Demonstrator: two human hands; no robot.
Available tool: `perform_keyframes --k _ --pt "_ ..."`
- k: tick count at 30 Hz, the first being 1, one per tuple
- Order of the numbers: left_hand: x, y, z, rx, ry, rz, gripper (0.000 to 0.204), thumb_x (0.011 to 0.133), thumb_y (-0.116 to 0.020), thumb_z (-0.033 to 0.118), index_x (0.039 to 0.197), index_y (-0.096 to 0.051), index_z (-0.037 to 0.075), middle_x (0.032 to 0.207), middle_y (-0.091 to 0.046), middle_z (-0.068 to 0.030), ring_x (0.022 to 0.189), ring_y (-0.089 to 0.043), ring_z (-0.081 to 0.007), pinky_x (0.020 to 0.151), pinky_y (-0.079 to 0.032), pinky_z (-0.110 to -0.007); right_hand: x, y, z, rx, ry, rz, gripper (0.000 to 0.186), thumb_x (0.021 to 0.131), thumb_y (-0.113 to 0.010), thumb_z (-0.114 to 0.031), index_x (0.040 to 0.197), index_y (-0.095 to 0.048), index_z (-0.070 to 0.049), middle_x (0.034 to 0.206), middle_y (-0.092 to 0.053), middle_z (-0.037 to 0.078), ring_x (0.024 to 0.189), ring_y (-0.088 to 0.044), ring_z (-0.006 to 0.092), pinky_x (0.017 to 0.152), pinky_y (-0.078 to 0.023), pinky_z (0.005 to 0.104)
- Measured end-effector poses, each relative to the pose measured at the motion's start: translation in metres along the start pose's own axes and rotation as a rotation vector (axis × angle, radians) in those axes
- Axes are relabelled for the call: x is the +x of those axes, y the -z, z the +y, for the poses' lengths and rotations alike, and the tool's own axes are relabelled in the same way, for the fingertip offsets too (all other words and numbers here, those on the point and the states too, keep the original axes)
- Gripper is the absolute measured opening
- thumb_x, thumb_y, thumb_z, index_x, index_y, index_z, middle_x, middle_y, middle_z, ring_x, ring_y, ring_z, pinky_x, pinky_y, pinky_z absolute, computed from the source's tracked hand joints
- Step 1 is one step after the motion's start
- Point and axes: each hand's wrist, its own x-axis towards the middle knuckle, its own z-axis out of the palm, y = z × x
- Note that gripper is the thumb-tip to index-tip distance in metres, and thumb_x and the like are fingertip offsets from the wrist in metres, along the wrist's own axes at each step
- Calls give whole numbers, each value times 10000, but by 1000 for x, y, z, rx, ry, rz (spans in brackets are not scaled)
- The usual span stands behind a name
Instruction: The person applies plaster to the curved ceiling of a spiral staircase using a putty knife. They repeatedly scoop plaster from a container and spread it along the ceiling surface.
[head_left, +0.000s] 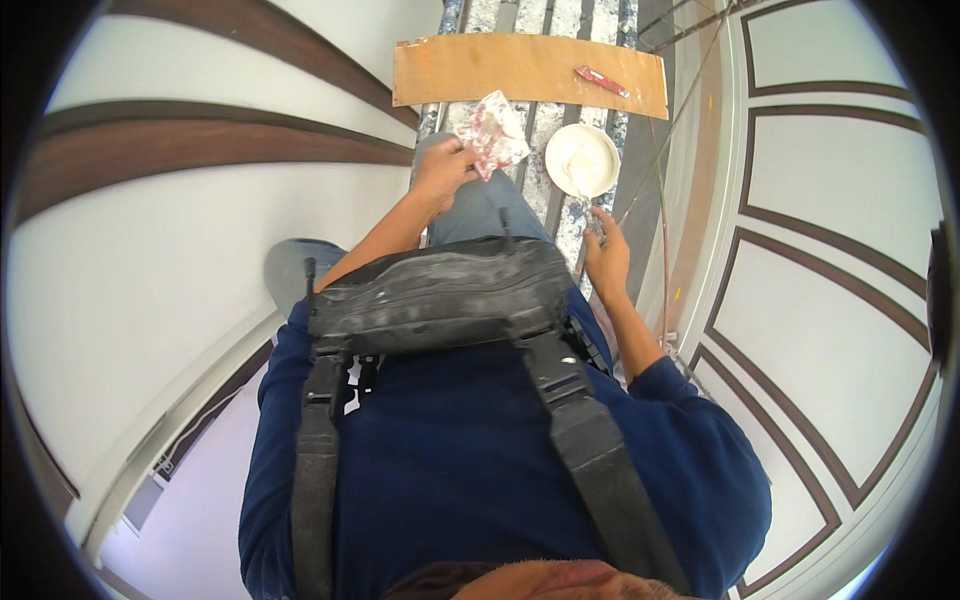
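My left hand (443,172) is closed on the edge of a flat reddish piece smeared with white paste (497,136), over my knee. Whether that piece is stiff or soft I cannot tell. A round white bowl (551,168) with white paste in it stands to its right on a paint-spattered slatted bench (541,190). At the bowl's near rim my right hand (607,258) has its fingers closed round the end of a small paste-covered tool (586,208). The tool's tip reaches into the paste, and its exact kind is hidden.
Across the bench beyond the bowl lies a wooden board (490,72) with a red-handled cutter (601,81) on it. White walls with dark brown trim (230,140) rise close on the left. A white panelled wall (830,160) is on the right. Thin cords (664,200) run beside the bench.
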Motion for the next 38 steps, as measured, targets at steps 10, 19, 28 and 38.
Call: perform_keyframes --k 10,19,28,38 --pt "-42 -51 26 121 42 -64 116 955 -628 97 981 -650 -15 1007 -683 -93 914 -666 -167 824 -558 -313 -43 11 -88 157 -23 -1 432 903 -658 -132 1322 -593 -214 1072 -619 128 821 -614 273 756 -498 368" --pt "-43 -54 14 182 121 -52 139 935 -615 31 965 -669 -93 944 -688 -125 824 -685 -171 704 -607 -303 -44 -6 -90 210 -67 -29 431 898 -649 -102 1322 -598 -162 1040 -618 149 703 -574 279 680 -484 375" --pt "-44 -38 7 386 147 -114 137 914 -604 7 951 -685 -97 859 -704 -133 740 -689 -180 640 -589 -304 -39 -26 -87 140 -53 -14 407 879 -649 -92 1278 -628 -164 990 -631 159 757 -618 333 716 -494 420" --pt "-27 -6 -22 669 139 -184 241 861 -691 128 1066 -739 10 887 -736 -149 692 -694 -283 688 -589 -426 30 -24 -82 173 -337 -167 405 879 -676 -146 1281 -650 -118 1142 -685 230 1013 -682 285 859 -505 383"
